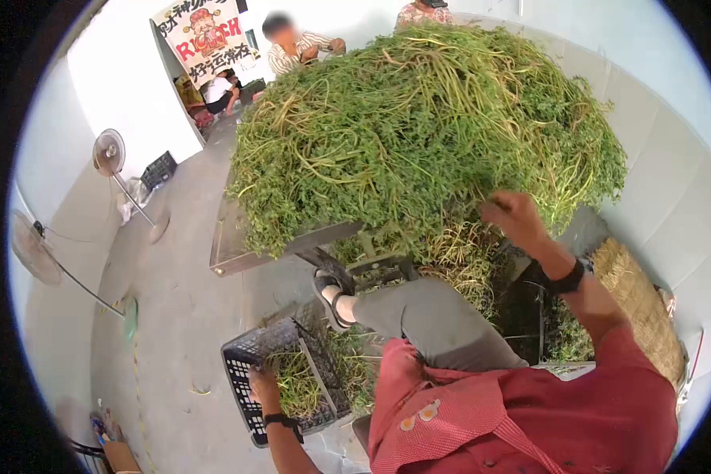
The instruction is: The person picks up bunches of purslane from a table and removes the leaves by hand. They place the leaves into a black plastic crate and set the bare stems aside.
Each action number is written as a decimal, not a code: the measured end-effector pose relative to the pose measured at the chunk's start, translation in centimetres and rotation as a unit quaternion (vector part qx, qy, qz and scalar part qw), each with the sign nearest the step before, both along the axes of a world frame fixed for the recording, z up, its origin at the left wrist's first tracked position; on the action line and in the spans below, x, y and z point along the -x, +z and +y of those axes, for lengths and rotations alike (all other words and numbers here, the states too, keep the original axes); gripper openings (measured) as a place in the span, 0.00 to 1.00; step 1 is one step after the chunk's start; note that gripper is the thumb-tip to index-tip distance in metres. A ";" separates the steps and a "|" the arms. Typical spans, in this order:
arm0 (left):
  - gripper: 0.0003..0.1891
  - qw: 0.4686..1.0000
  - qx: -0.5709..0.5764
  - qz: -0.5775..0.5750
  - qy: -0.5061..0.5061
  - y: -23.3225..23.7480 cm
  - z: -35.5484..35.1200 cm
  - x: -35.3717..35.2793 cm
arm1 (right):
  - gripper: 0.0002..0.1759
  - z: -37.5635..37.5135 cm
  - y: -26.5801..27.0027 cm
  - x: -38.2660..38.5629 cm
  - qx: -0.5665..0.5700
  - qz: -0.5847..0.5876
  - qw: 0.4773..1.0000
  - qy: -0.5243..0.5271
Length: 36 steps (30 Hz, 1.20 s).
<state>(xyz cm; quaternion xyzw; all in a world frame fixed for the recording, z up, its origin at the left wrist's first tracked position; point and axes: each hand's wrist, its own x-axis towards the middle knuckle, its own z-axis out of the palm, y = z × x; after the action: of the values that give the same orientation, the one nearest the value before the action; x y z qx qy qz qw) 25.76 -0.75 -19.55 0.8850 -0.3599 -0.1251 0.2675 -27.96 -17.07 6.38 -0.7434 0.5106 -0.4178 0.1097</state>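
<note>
A big heap of green leafy stems point(419, 134) covers the table in front of me. At the heap's right front edge is my right hand point(517, 220), its fingers curled together; whatever they may hold is too small to make out. My left hand point(264, 387) is low at the left side of a black plastic crate point(324, 367), with its fingers mostly hidden and blurred. Inside that crate lie loose yellow-green stems point(295, 383). Dark bands circle both wrists.
The table's corner point(221, 265) juts out at left. Fallen stems point(466, 265) hang and lie below the heap. Two fans point(110, 152) stand left, near another crate point(159, 170). A person point(296, 47) sits beyond the heap, and others are farther back. A straw-coloured bundle point(640, 304) lies right.
</note>
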 end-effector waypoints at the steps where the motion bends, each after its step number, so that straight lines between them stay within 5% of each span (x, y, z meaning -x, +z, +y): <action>1: 0.26 1.000 -0.002 0.005 0.000 -0.6 -0.1 -0.4 | 0.10 -1.1 2.2 -1.8 0.040 0.029 0.999 0.011; 3: 0.35 0.986 -0.126 -0.030 0.102 -1.5 -0.7 -0.6 | 0.10 -3.5 6.1 -5.5 0.133 0.070 0.987 0.064; 8: 0.30 0.992 0.020 -0.104 -0.067 -8.3 -0.2 1.7 | 0.17 -13.3 11.9 -15.1 0.245 0.126 0.949 0.152; 10: 0.27 0.983 0.082 -0.028 -0.162 -10.8 1.3 3.4 | 0.23 -18.5 11.7 -19.0 0.241 0.186 0.944 0.127; 15: 0.20 0.979 0.097 0.054 -0.174 -9.3 4.9 9.6 | 0.28 -27.3 10.9 -26.5 0.133 0.329 0.932 0.073; 17: 0.19 0.972 0.116 0.043 -0.202 -10.3 6.7 10.7 | 0.28 -28.2 10.4 -28.8 0.094 0.300 0.947 0.070; 19: 0.13 0.963 0.149 0.179 -0.135 -14.3 8.4 11.8 | 0.29 -29.0 9.7 -30.7 0.051 0.273 0.958 0.068; 21: 0.28 0.962 -0.028 0.254 -0.094 -11.7 9.4 12.5 | 0.35 -30.2 9.0 -32.0 0.005 0.284 0.959 0.012; 23: 0.21 0.975 0.053 0.185 -0.112 -13.2 10.6 13.4 | 0.38 -31.1 9.0 -32.5 -0.010 0.275 0.961 0.019; 27: 0.17 0.960 0.070 0.261 -0.074 -10.1 10.7 16.1 | 0.38 -33.6 7.5 -33.4 0.017 0.298 0.954 0.018; 29: 0.15 0.966 0.071 0.231 -0.086 -10.2 10.9 17.2 | 0.39 -34.2 7.0 -33.4 -0.074 0.307 0.948 0.035; 36: 0.15 0.961 0.043 0.251 -0.111 -8.7 9.5 17.5 | 0.24 -36.0 7.0 -31.6 -0.042 0.209 0.976 0.038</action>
<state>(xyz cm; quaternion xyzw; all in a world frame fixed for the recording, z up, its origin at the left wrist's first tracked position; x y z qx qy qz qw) 8.22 8.76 -28.23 0.7673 -0.3826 -0.3561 0.3715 3.63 -53.07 13.39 -0.8281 0.5107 -0.2265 0.0477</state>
